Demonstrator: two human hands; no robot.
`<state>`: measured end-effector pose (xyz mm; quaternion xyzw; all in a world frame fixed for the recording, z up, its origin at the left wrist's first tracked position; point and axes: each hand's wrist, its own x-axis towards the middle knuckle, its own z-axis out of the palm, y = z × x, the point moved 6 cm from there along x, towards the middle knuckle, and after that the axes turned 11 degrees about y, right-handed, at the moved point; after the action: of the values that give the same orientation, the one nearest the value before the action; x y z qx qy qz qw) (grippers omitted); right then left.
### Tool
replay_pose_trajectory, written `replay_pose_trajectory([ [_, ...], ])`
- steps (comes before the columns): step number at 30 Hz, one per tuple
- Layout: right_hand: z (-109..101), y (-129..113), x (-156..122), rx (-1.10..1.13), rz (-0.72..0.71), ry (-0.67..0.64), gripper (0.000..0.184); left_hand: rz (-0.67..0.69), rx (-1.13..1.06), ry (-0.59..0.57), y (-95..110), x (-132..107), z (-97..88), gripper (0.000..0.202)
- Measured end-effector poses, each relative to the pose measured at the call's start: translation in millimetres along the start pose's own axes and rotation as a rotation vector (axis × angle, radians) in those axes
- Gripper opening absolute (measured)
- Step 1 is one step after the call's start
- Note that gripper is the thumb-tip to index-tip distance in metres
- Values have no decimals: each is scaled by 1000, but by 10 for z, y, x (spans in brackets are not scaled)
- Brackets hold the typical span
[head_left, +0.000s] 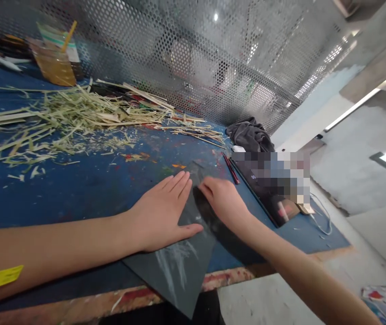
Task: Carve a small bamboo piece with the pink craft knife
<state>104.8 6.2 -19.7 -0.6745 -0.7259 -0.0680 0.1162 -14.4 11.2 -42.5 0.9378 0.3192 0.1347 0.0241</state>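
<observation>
A dark grey, stiff-looking sheet [175,266] with whitish scuffs lies on the table, one pointed corner reaching past the front edge. My left hand [160,212] is pressed flat on it, open, thumb spread away from the fingers. At the sheet's right side, near its far end, my right hand [221,196] is closed with the fingers curled under and slightly blurred. Its fingertips are at the sheet, but whether they grip the edge or something small cannot be made out. A dark shadow falls beneath this hand.
The blue table [87,189] carries a heap of pale plant strips [87,108] at the back left, near a jar of amber liquid [55,65]. Dark red pencils [230,168], a black tablet [263,185] and a dark cloth [251,134] lie right. Behind stands a perforated metal panel [193,58].
</observation>
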Motion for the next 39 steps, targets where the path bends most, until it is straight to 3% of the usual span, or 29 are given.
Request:
replay_pose_trajectory([
  [3, -98, -17, -444, 12, -43, -104, 22, 7, -7, 17, 3, -7, 6, 98],
  [5, -109, 12, -511, 40, -47, -146, 24, 5, -9, 12, -3, -11, 18, 99],
  [7, -74, 54, -346, 36, -41, -123, 24, 5, -17, 18, -7, -10, 20, 98],
  [12, 157, 59, 474, -24, -4, -8, 24, 6, -21, 25, -11, -4, 12, 98],
  [15, 209, 5, 640, -31, 17, 30, 24, 0, 8, -4, -16, -5, 15, 100],
  [18, 140, -29, 370, -17, 13, 31, 25, -7, 29, -21, -21, -7, 9, 101],
  [23, -67, -6, -428, 4, -35, -68, 22, 4, 30, -24, -17, -21, 9, 100],
  [25, -107, 27, -550, 39, -18, -124, 24, 11, 21, -2, -18, -25, 5, 100],
  [28, -73, 61, -330, 63, 22, -141, 25, 13, 9, 19, -20, -25, -5, 99],
  [34, 115, 65, 674, 34, 65, -45, 22, 2, 25, -45, -10, -37, -22, 98],
  [36, 112, 73, 745, 48, 66, -33, 21, -2, 29, -56, -10, -42, -28, 98],
  [39, 46, 103, 433, 85, 41, -15, 26, -10, 30, -56, -14, -49, -30, 99],
])
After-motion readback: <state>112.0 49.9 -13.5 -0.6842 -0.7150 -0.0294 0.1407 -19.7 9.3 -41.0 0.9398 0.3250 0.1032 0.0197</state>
